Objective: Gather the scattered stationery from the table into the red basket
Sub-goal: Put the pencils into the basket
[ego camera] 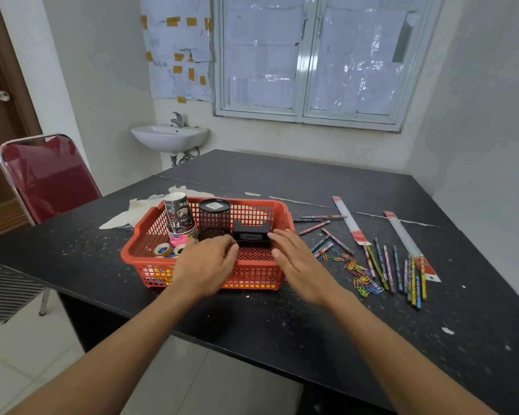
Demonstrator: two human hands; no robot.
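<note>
Both hands hover over the red basket [150, 235], which sits on the black, speckled counter [282, 324] a little left of the middle. The left hand [206, 265] has loosely bent fingers and hides part of the front wall; the right hand [300, 265] is flat with the fingers spread, above the basket's right end. Neither holds anything.

Between the hands sits a low black block [252, 233] – partly covered, and I cannot tell what it is. Behind it stand a black mesh pen holder [215, 217] and a tilted stack of paper cups [180, 217] printed with "Coffee" and large letters "FE". Tape rolls [165, 250] lie at the basket's left end beside something pink, and coloured bits show through the front mesh, too broken up to name.

Right of the basket, out on the counter, lie a heap of coloured paper clips [361, 277], patterned pencils [402, 274] and two rulers [351, 220] in clear sleeves – the print on their red ends is too small to read.
</note>
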